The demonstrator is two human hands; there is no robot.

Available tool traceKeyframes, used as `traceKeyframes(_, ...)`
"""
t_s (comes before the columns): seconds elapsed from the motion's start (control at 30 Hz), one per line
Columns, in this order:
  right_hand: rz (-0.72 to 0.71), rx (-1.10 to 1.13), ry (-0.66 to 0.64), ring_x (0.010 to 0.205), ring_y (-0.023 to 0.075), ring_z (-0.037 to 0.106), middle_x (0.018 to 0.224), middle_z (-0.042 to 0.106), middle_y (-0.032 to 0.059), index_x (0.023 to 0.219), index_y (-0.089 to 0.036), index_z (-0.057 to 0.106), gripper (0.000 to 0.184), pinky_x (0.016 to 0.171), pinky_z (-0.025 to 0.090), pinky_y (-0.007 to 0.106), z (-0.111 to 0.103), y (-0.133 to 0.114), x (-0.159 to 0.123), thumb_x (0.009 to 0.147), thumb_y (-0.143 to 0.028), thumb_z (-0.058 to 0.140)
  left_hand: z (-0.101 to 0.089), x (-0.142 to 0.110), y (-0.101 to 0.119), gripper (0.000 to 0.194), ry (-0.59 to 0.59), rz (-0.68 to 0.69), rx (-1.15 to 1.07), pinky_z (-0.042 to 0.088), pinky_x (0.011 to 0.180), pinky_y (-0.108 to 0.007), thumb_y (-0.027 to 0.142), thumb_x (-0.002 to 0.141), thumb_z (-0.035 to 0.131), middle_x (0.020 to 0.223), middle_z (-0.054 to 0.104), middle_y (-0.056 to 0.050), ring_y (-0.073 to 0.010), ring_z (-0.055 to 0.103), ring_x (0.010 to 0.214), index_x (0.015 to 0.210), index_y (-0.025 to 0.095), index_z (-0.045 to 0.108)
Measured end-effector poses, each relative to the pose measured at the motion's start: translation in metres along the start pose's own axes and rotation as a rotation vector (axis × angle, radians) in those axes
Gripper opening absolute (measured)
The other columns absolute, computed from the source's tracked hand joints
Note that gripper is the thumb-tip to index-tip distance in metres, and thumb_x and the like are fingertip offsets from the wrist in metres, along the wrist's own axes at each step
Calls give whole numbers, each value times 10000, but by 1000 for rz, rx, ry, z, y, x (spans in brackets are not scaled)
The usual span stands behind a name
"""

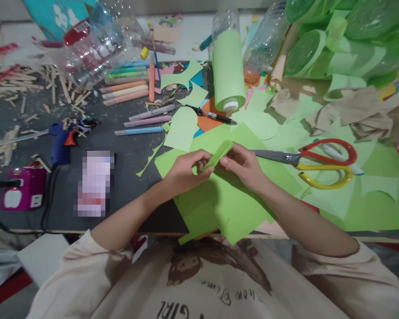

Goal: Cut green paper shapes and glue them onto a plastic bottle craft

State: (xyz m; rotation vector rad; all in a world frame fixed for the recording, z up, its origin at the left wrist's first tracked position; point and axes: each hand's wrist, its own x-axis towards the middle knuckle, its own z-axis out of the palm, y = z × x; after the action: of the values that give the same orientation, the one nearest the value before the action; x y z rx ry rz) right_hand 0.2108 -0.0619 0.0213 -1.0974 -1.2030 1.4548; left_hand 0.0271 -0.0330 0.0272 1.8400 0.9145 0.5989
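Note:
Between my two hands is a narrow folded strip of green paper (219, 153), tilted up to the right. My left hand (190, 170) pinches its lower end with thumb and fingers. At the upper end, my right hand (243, 166) grips it with the thumb in front. Green paper sheets (232, 208) lie beneath both hands. To the right of my right hand rest large scissors (295, 157) with one red and one yellow handle loop, their blade tips hidden behind that hand. A black pen (216, 116) lies just beyond the hands, near a rounded pale green cutout (181, 126).
A bottle wrapped in green paper (228, 71) lies behind the pen. Green-wrapped bottles (346, 57) pile up at the back right, beside crumpled brown paper (355, 110). On the left are a phone (95, 184), a blue glue gun (60, 141), a purple box (25, 188) and wood sticks.

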Motion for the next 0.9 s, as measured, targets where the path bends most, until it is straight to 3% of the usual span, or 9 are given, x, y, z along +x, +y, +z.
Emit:
traceKeyframes(0.17,46,-19,-30,579,98,506,668,579,-28,764,-193,599,388,597,456,275,-2,3,-1,754,-553,743,1,1,0,78,30,-21,-78,424,582,-201,261,802,590,670,566,35,-92,498,607,766,203,551)
traceKeyframes(0.47,99,23,-11,556,106,534,623,586,-27,734,-204,581,426,514,445,260,2,3,-2,725,-596,748,3,1,0,110,11,-24,-119,452,585,-205,268,804,595,664,582,31,-93,526,599,742,205,530)
traceKeyframes(0.67,123,37,14,529,96,542,596,578,-38,697,-196,564,456,531,478,265,0,3,1,674,-594,787,3,1,-5,169,8,-24,-72,450,589,-206,332,815,607,648,547,41,-97,536,610,752,211,507)
traceKeyframes(0.9,152,111,31,434,73,487,535,559,-56,672,-194,558,472,453,426,241,-3,1,5,630,-588,815,-8,-2,12,155,110,-2,92,503,695,-238,303,906,513,838,707,-10,-131,649,750,883,214,637)
